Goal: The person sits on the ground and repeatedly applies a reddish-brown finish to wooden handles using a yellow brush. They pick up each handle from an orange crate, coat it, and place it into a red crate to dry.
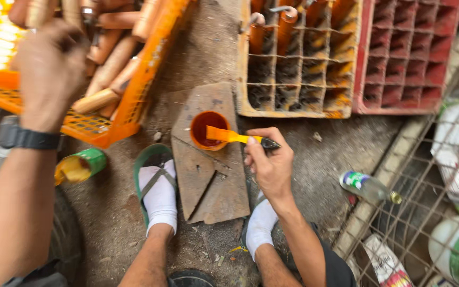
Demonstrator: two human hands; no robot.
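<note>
Head view, looking down at dirt ground.

Right hand (270, 165), centre frame: closed in a pinch on the dark handle of an orange brush (237, 137). Brush lying roughly level, pointing left, bristle end over the rim of a small orange cup (208, 129). Cup upright, holding dark red liquid, sitting on the upper end of a worn wooden board (208, 175) flat on the ground.

Left hand (49, 69), upper left: seen from the back, blurred, reaching into an orange plastic basket (134, 101) tilted at the upper left. Fingers curled down among wooden handles (110, 66) piled inside. Cannot tell whether anything is actually gripped. Black watch (27, 138) on that wrist.

Green can (81, 166) lying on its side just below the basket, left of centre, yellow inside showing.

Feet in white socks: one in a green sandal (158, 186) touching the board's left edge, other foot (261, 223) at the board's lower right, partly hidden by the right forearm.

Top centre: orange-yellow divided crate (298, 79), a few orange handles (285, 29) standing in the back cells, front cells dirty. Red divided crate (407, 53) directly beside it, top right.

Right side: glass bottle (367, 187) lying on the ground, green label, near a wire mesh rack (442, 175) with white containers behind.
</note>
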